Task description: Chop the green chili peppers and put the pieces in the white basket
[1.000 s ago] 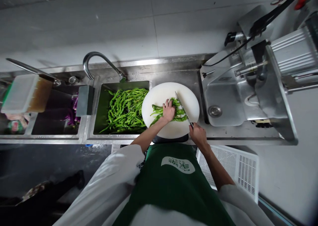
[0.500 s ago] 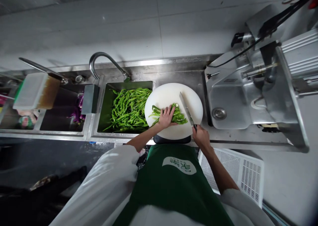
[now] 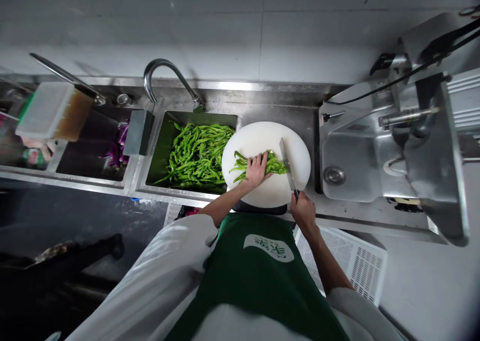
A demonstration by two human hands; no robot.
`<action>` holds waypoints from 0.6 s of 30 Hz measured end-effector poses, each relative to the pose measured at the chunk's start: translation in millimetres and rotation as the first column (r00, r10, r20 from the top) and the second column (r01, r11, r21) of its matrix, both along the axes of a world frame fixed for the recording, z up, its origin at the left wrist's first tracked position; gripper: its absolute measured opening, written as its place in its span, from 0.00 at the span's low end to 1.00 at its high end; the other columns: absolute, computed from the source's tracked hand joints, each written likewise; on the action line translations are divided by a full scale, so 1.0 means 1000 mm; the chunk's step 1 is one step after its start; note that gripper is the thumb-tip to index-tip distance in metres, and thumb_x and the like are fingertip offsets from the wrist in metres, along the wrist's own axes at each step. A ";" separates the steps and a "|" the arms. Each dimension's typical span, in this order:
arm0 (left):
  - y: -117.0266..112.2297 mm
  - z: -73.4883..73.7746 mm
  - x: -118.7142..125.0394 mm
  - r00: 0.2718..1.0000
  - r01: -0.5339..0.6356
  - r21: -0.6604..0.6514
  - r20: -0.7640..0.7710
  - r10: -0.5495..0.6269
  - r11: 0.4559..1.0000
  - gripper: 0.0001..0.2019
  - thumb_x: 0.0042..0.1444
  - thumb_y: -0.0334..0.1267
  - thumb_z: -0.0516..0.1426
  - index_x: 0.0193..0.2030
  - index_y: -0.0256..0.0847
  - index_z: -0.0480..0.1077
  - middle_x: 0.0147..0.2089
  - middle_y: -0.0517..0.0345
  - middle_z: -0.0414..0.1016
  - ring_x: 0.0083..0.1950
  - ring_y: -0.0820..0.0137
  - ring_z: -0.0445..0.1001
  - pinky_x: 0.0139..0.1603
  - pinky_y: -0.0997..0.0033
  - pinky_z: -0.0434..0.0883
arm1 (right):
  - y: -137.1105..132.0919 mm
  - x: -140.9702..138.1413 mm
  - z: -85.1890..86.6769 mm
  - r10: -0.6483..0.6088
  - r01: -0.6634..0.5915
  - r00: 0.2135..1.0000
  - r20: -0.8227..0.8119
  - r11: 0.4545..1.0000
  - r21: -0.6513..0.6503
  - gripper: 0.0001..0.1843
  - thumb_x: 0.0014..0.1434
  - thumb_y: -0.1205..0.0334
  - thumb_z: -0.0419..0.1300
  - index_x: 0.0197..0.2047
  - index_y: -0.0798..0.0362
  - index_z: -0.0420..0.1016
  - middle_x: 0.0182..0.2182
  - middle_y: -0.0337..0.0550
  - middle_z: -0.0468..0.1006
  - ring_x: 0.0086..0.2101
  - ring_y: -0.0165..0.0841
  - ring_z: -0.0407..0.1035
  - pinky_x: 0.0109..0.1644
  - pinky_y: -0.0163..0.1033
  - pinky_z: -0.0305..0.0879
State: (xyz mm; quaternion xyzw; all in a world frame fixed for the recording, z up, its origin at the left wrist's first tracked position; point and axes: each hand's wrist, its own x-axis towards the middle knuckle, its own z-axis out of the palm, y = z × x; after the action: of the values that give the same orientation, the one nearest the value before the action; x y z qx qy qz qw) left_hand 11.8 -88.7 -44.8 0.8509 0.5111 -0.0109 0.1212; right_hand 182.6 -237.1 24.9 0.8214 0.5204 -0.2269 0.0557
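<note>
A round white cutting board [image 3: 262, 136] lies on the steel counter, partly over the sink's right edge. A bunch of long green peppers [image 3: 276, 164] lies across it. My left hand [image 3: 256, 170] presses flat on the bunch, fingers spread. My right hand [image 3: 303, 211] grips the handle of a knife [image 3: 286, 164], whose blade rests at the right end of the peppers. The sink [image 3: 165, 146] to the left holds a large heap of green peppers [image 3: 195, 153].
A curved tap [image 3: 168, 76] stands behind the sink. A second sink [image 3: 90, 151] at left holds purple vegetables [image 3: 118, 148]. A steel machine [image 3: 393, 141] fills the counter at right. A white perforated crate [image 3: 356, 263] sits low at my right. A translucent box [image 3: 48, 111] is at far left.
The knife moved from across the peppers to their right end and the blade now stands nearly straight. My left hand shifted slightly on the bunch. The view has tilted.
</note>
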 end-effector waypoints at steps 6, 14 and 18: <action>-0.002 0.004 -0.001 1.000 -0.009 0.011 -0.029 0.009 1.000 0.52 0.62 0.66 0.56 0.82 0.35 0.42 0.77 0.34 0.56 0.72 0.41 0.59 0.75 0.34 0.49 | 0.003 0.003 -0.001 0.031 -0.031 1.000 0.001 0.999 0.017 0.19 0.75 0.59 0.49 0.55 0.63 0.74 0.44 0.60 0.83 0.42 0.43 0.78 0.44 0.40 0.63; 0.002 0.005 -0.005 0.996 0.036 0.039 -0.088 -0.033 0.999 0.51 0.65 0.66 0.52 0.81 0.29 0.43 0.77 0.32 0.56 0.72 0.43 0.60 0.75 0.38 0.52 | 0.005 -0.002 -0.004 0.107 -0.108 0.993 -0.041 0.994 -0.014 0.17 0.76 0.59 0.49 0.54 0.61 0.73 0.44 0.57 0.83 0.43 0.41 0.78 0.44 0.39 0.62; -0.005 0.013 -0.021 0.995 0.023 0.019 -0.098 -0.021 1.000 0.52 0.65 0.68 0.50 0.81 0.28 0.42 0.79 0.32 0.52 0.76 0.42 0.54 0.76 0.37 0.50 | 0.019 0.000 0.000 0.130 -0.132 0.991 -0.043 0.990 -0.040 0.17 0.75 0.58 0.49 0.58 0.59 0.70 0.43 0.56 0.83 0.41 0.42 0.78 0.43 0.39 0.62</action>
State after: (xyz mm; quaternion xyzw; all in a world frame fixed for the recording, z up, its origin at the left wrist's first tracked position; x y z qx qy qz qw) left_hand -9.1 -93.5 -31.5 0.8559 0.5073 -0.0490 0.0873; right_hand 182.9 -218.2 24.5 0.7793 0.5693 -0.2501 0.0777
